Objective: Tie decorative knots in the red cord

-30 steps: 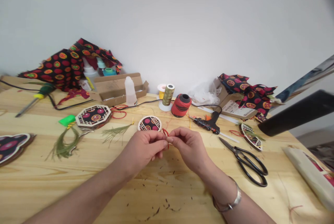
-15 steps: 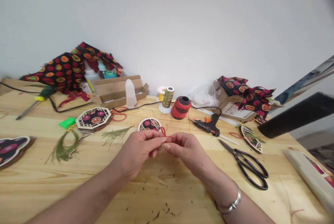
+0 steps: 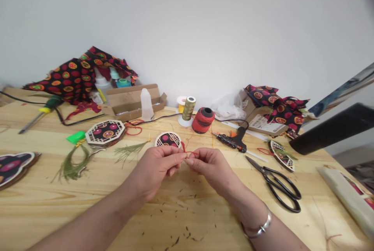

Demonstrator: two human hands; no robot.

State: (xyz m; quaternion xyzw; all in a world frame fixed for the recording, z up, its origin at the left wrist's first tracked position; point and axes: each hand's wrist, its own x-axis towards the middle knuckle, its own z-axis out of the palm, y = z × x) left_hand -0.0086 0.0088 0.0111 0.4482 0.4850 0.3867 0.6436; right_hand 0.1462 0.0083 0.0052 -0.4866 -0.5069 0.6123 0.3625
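A thin red cord [image 3: 190, 152] is pinched between my two hands at the middle of the wooden table. My left hand [image 3: 162, 165] grips it between thumb and forefinger, the other fingers curled under. Close by on the right, my right hand [image 3: 206, 163] pinches the cord too, with a silver bracelet on that wrist. A small loop of the cord stands up at the left fingertips. Just behind my left hand lies a round fabric piece with a pale lattice frame [image 3: 168, 139], its lower part hidden by the fingers.
Black scissors [image 3: 277, 182] and a glue gun [image 3: 232, 140] lie to the right. Spools of red [image 3: 203, 119] and gold thread [image 3: 189, 108], a white bottle [image 3: 146, 105] and an open carton [image 3: 131, 102] stand behind. Left are an octagonal piece [image 3: 105, 133], a green tassel [image 3: 73, 163] and a screwdriver [image 3: 39, 114].
The right thumb and fingers have shifted slightly right, opening a small gap between the hands. More of the cord shows between the fingertips.
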